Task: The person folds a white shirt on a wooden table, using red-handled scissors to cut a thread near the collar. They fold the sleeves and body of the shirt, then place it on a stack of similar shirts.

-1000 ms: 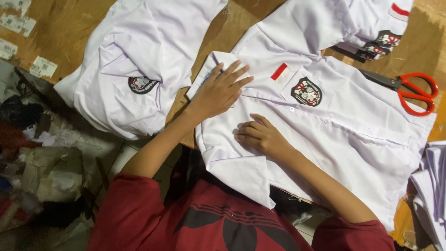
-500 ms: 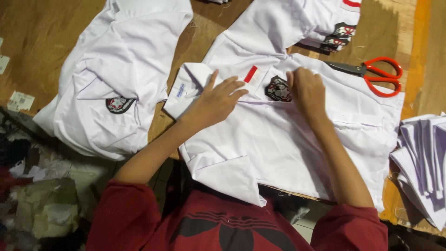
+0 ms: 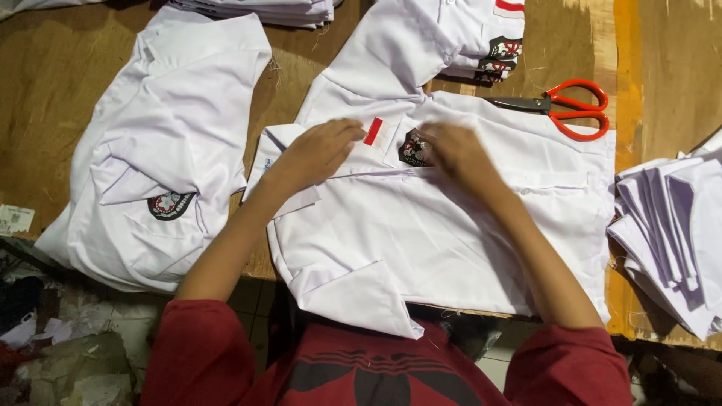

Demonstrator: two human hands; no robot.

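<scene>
My left hand (image 3: 320, 154) flat, fingers spread on a white shirt (image 3: 451, 233) lying across the wooden table (image 3: 45, 83), my right hand (image 3: 455, 150) pressing fingers together beside its dark chest badge (image 3: 412, 148), red scissors (image 3: 571, 109) just beyond, second shirt (image 3: 162, 150) to the left.

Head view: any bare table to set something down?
Bare table at far left, beside the left shirt. A narrow strip runs between that shirt and the middle shirt. More bare wood top right, above the scissors. Crowded under both hands and by the right-edge pile.
</scene>
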